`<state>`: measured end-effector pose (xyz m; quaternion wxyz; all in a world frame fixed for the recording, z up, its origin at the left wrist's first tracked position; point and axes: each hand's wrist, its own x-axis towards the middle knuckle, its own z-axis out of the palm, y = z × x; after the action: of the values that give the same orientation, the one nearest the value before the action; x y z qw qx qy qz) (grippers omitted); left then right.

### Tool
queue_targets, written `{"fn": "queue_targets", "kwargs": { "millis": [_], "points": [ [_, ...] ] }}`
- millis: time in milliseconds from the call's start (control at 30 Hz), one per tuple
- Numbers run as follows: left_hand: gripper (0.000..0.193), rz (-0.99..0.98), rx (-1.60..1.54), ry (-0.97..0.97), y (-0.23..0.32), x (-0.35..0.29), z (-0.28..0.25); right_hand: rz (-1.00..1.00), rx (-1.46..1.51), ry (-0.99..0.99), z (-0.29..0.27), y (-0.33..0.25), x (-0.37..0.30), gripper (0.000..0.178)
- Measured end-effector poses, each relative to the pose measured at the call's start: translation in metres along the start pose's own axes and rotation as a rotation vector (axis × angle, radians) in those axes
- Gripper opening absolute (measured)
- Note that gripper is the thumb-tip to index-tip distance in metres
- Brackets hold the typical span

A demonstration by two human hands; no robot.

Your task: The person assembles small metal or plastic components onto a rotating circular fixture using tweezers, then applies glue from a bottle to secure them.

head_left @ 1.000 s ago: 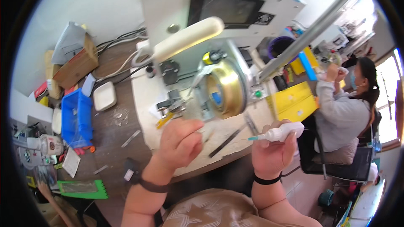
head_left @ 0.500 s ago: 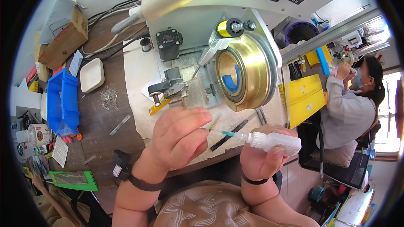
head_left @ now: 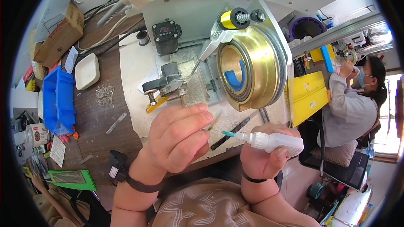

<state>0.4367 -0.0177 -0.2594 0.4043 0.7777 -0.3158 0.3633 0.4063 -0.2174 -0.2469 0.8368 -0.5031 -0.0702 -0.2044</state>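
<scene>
My right hand (head_left: 260, 162) is wrapped round a small translucent squeeze bottle (head_left: 283, 143) with a white ribbed cap. A teal needle tip (head_left: 228, 134) on its nozzle points left toward my left hand. My left hand (head_left: 177, 139) is closed in a pinch, its fingertips just left of the needle. Whatever it pinches is too fine to make out. Beyond my hands stands a machine with a large brass ring (head_left: 257, 69), a blue curved piece (head_left: 234, 80) inside it, a yellow spool (head_left: 229, 19) and a metal pointed arm (head_left: 206, 54).
Dark-handled tools (head_left: 230, 133) lie on the paper sheet (head_left: 132, 86) past my hands. To the left are a blue bin (head_left: 59, 101), a white dish (head_left: 87, 72), a pile of thin rings (head_left: 104, 94) and a metal strip (head_left: 116, 123). A co-worker (head_left: 355, 105) sits at the right.
The view has shifted slightly, so the machine and bench appear displaced. Both hands keep nearly the same pose, the needle tip still beside my left fingertips.
</scene>
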Motion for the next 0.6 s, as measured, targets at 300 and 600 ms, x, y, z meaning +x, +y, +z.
{"fn": "queue_targets", "kwargs": {
  "millis": [300, 600],
  "points": [
    [0.025, -0.006, -0.004, -0.011, 0.0007, -0.0005, -0.0006, -0.004, -0.012, -0.025, -0.0045, -0.0004, 0.0006, 0.043],
    [0.024, -0.011, -0.008, -0.016, 0.0005, 0.0003, -0.0005, 0.026, -0.022, -0.055, -0.0059, 0.0025, 0.001, 0.042]
  ]
}}
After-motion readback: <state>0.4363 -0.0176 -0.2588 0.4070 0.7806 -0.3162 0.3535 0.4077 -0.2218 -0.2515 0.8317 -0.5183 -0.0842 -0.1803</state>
